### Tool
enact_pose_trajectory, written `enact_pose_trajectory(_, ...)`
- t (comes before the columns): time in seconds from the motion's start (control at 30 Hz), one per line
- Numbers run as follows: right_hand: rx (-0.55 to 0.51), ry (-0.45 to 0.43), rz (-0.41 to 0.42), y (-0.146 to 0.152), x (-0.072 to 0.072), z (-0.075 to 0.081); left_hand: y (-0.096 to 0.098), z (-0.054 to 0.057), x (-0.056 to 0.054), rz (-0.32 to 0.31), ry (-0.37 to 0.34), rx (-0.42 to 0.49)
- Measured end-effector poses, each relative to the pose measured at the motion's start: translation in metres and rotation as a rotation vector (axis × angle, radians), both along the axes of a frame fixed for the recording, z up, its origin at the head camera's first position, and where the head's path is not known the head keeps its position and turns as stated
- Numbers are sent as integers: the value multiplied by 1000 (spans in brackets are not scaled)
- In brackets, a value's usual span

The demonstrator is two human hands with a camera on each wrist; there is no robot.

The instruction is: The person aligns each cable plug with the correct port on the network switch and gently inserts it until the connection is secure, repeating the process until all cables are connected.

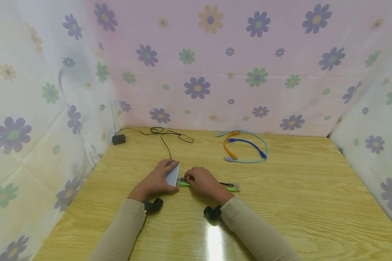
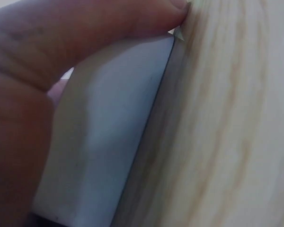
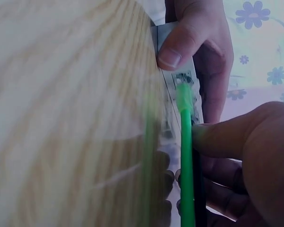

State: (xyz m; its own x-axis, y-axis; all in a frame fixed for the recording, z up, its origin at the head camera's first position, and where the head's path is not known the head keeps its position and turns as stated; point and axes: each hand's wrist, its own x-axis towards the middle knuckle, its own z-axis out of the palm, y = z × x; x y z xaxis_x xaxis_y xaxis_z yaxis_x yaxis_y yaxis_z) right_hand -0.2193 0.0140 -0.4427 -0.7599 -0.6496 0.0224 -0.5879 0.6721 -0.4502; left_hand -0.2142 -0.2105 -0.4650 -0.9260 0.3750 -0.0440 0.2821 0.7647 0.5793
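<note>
White plastic encases a small network box (image 1: 172,174) on the wood-grain table (image 1: 297,174), in front of the person. The left hand (image 1: 158,179) grips it by its edges, thumb on the near side and fingers on the far side. At the box's port side, a bright green Ethernet cable (image 3: 186,156) has its plug at a socket; how far it sits in cannot be told. The right hand (image 1: 204,181) pinches a black Ethernet cable (image 3: 198,184) close to the same side, just beyond the green one. Both cables run rightward beneath that hand to clear plugs on the table. A thin black cord (image 1: 166,146) leads from the box's far end to a black power adapter (image 1: 119,139) at the back left. Farther back and right, a light blue cable (image 1: 267,146) curves around an orange cable (image 1: 225,146) and a dark blue cable (image 1: 248,142).
</note>
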Motion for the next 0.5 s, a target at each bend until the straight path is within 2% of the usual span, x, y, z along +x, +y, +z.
enact_pose_trajectory(0.17,6,-5,7,6,-2,4,0,1,1,3,-1,3)
enact_pose_trajectory(0.3,0,30,19,11,-5,5,1,1,0,-1,6,7)
enact_pose_trajectory(0.5,-6,39,-12,21,-12,8,1,1,0,-10,16,-1)
